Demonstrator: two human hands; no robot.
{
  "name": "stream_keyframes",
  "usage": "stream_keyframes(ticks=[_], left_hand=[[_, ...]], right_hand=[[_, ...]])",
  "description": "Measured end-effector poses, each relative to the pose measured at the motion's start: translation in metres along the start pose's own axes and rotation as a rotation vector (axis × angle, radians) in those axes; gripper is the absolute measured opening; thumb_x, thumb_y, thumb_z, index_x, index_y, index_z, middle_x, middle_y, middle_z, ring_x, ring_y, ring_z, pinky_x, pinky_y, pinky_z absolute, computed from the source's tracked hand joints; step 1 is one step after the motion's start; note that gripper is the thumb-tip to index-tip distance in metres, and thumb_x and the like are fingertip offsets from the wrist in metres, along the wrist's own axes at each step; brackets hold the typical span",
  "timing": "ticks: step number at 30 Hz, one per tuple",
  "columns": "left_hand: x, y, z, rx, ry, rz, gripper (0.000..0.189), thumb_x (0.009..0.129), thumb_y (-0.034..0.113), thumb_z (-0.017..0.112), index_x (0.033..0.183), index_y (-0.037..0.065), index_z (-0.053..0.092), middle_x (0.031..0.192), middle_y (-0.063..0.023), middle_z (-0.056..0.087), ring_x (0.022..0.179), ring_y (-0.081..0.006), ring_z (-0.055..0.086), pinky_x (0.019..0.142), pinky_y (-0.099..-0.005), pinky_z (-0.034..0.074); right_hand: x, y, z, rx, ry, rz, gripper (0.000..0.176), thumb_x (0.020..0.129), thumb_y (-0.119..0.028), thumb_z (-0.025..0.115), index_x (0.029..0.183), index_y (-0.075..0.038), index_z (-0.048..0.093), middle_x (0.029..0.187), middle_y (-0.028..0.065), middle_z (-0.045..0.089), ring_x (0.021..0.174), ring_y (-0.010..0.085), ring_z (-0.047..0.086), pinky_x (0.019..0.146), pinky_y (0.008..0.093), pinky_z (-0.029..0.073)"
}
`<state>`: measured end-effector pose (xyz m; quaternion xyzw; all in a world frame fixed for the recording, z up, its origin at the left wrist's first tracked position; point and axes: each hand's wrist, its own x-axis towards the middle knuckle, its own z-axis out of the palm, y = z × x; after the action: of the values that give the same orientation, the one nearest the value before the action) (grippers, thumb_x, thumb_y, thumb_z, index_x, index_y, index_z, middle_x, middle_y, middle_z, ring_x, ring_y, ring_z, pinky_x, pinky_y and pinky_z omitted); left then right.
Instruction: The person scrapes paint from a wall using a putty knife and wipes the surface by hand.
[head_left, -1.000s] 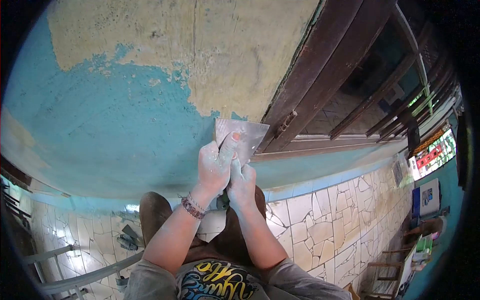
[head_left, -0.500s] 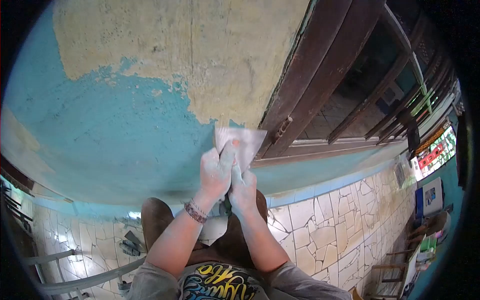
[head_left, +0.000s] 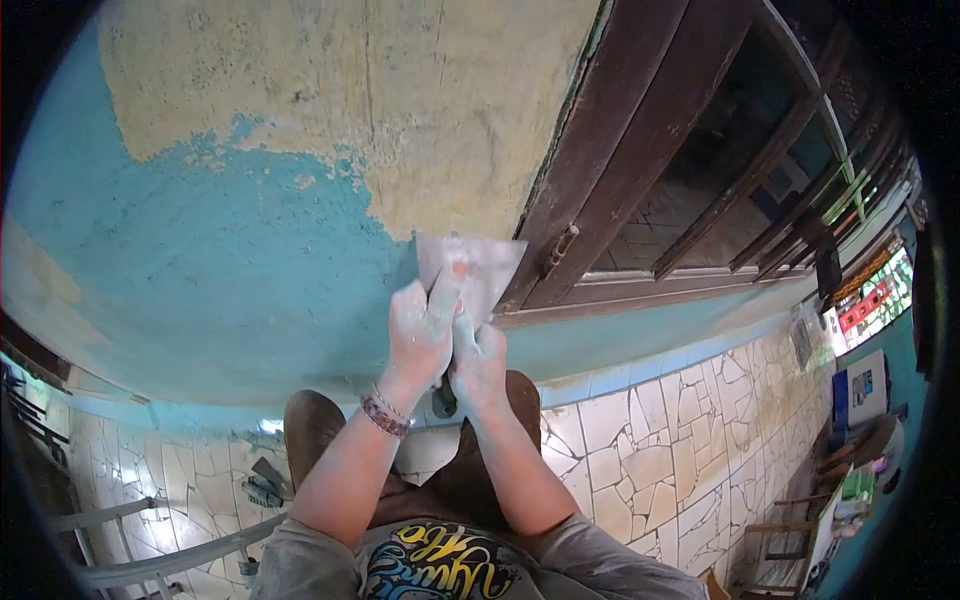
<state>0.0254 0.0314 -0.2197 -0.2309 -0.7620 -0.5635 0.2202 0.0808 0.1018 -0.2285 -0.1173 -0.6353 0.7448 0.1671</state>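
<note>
Both my hands grip a wide-bladed scraper (head_left: pixel 490 265) with a dark green handle end (head_left: pixel 444 401) showing below them. My left hand (head_left: pixel 420 330), dusted pale, wraps the upper part, with a finger stretched along the blade; a beaded bracelet circles that wrist. Just below and to the right, my right hand (head_left: pixel 478 368) closes around the handle. The blade lies against the wall at the lower edge of a bare beige patch (head_left: pixel 460 130), where blue paint (head_left: pixel 250 250) borders it. The blade's right corner is close to the brown wooden frame (head_left: pixel 590 170).
To the right, the brown frame has a bolt (head_left: pixel 562 248) and dark panes. Below is a cracked-stone tile floor (head_left: pixel 650 450). A grey curved rail (head_left: pixel 180 565) and sandals (head_left: pixel 263 485) lie at lower left; a wooden chair (head_left: pixel 785 540) stands at lower right.
The scraper and both hands have slid slightly up the wall. The blade now covers the blue flecks that showed above its edge. The view has shifted a little.
</note>
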Motion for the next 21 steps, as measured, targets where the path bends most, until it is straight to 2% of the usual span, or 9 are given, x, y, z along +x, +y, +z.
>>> stream_keyframes(ticks=[2,5,8,9,12,13,16,20,21], left_hand=[[-0.033,-0.016,0.010,-0.344,-0.014,-0.474,0.040,0.090,0.033,0.059,0.080,-0.005,0.065,0.063,-0.0170,0.059,0.057,-0.0224,0.056,0.053,-0.0361,0.042],[-0.092,-0.054,0.029,-0.318,-0.037,-0.658,0.042,0.089,0.034,0.061,0.075,-0.005,0.064,0.066,-0.0141,0.062,0.059,-0.0197,0.057,0.054,-0.0339,0.042],[-0.133,-0.060,0.031,-0.525,0.009,-0.822,0.044,0.088,0.036,0.062,0.070,-0.004,0.063,0.065,-0.0091,0.061,0.059,-0.0185,0.056,0.053,-0.0337,0.042],[-0.143,-0.068,0.027,-0.496,-0.034,-0.806,0.038,0.089,0.033,0.062,0.079,-0.003,0.064,0.068,-0.0045,0.061,0.061,-0.0148,0.057,0.054,-0.0320,0.044],[-0.120,-0.032,-0.005,-0.675,-0.131,-1.080,0.029,0.089,0.028,0.062,0.090,-0.001,0.064,0.077,-0.0032,0.064,0.065,-0.0127,0.058,0.059,-0.0304,0.048],[-0.115,-0.027,-0.011,-0.794,-0.101,-1.062,0.019,0.090,0.019,0.061,0.097,0.001,0.064,0.086,-0.0013,0.064,0.066,-0.0095,0.058,0.058,-0.0240,0.047],[-0.107,-0.040,-0.014,-0.779,-0.056,-0.823,0.015,0.089,0.012,0.060,0.099,0.002,0.064,0.090,-0.0013,0.064,0.069,-0.0094,0.059,0.057,-0.0208,0.046],[-0.107,-0.052,-0.036,-0.801,-0.025,-0.840,0.017,0.088,0.007,0.061,0.104,0.001,0.062,0.092,-0.0051,0.065,0.076,-0.0128,0.062,0.065,-0.0243,0.049],[-0.099,-0.037,-0.043,-0.849,0.028,-0.862,0.020,0.089,0.007,0.060,0.107,0.001,0.059,0.090,-0.0065,0.065,0.073,-0.0121,0.061,0.064,-0.0243,0.050]], right_hand=[[-0.012,0.028,-0.007,-0.096,0.044,-0.042,0.042,0.096,-0.031,0.050,0.069,0.001,0.056,0.061,0.0017,0.054,0.050,0.0067,0.044,0.043,0.0263,0.036],[-0.044,0.083,-0.024,0.000,0.068,0.224,0.039,0.096,-0.033,0.050,0.074,-0.001,0.056,0.058,0.0033,0.054,0.042,0.0103,0.046,0.040,0.0261,0.038],[-0.066,0.089,-0.039,0.024,-0.034,0.430,0.039,0.096,-0.036,0.051,0.078,-0.001,0.056,0.056,0.0033,0.051,0.039,0.0119,0.047,0.037,0.0263,0.039],[-0.072,0.089,-0.045,0.027,-0.077,0.483,0.040,0.095,-0.037,0.051,0.079,-0.001,0.056,0.055,0.0031,0.050,0.038,0.0123,0.046,0.036,0.0264,0.039],[-0.074,0.082,-0.056,-0.010,-0.201,0.606,0.043,0.094,-0.043,0.051,0.077,-0.003,0.054,0.057,0.0022,0.050,0.040,0.0119,0.048,0.037,0.0276,0.040],[-0.074,0.078,-0.058,-0.003,-0.228,0.645,0.044,0.096,-0.042,0.048,0.082,-0.001,0.056,0.054,0.0017,0.047,0.038,0.0118,0.046,0.037,0.0258,0.040],[-0.079,0.079,-0.063,0.060,-0.325,0.605,0.044,0.096,-0.043,0.048,0.084,-0.001,0.056,0.056,0.0018,0.049,0.039,0.0118,0.047,0.038,0.0254,0.041],[-0.086,0.066,-0.061,-0.048,-0.345,0.538,0.045,0.096,-0.043,0.047,0.084,-0.001,0.058,0.059,0.0024,0.052,0.045,0.0114,0.051,0.044,0.0253,0.042],[-0.086,0.068,-0.063,-0.018,-0.312,0.499,0.043,0.096,-0.042,0.048,0.084,-0.002,0.058,0.059,0.0024,0.053,0.046,0.0111,0.052,0.045,0.0249,0.042]])
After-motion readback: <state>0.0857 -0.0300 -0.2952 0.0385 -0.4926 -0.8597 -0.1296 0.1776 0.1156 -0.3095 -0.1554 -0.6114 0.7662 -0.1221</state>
